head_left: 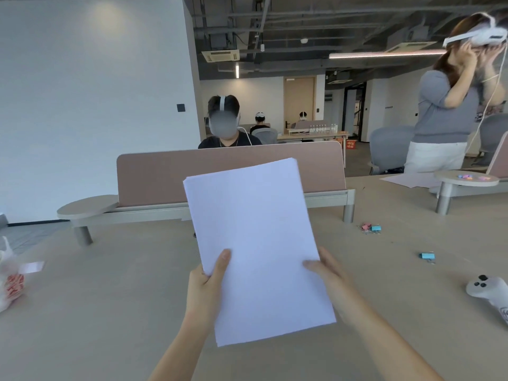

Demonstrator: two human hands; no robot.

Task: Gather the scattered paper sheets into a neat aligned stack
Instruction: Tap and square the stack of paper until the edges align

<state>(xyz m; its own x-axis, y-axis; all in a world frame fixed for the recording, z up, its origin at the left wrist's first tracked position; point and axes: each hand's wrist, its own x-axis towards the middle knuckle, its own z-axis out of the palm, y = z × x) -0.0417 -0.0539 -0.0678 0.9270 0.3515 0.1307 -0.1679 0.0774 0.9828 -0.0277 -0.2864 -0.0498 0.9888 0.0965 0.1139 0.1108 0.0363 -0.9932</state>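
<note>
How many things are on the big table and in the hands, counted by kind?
Paper stack, held by left hand and right hand: 1
Binder clip groups, cluster and lone blue clip: 2
White controller: 1
Plastic bag: 1
Total: 5

A white handheld controller point(489, 294) lies on the tan desk point(110, 298) well to the right of the right hand; a blue binder clip point(427, 256) sits beyond it; a cluster of pink and blue clips point(371, 228) lies farther back; a plastic bag with red print point(11, 281) rests far left of the left hand; a pink divider panel point(165, 177) stands past both hands.
</note>
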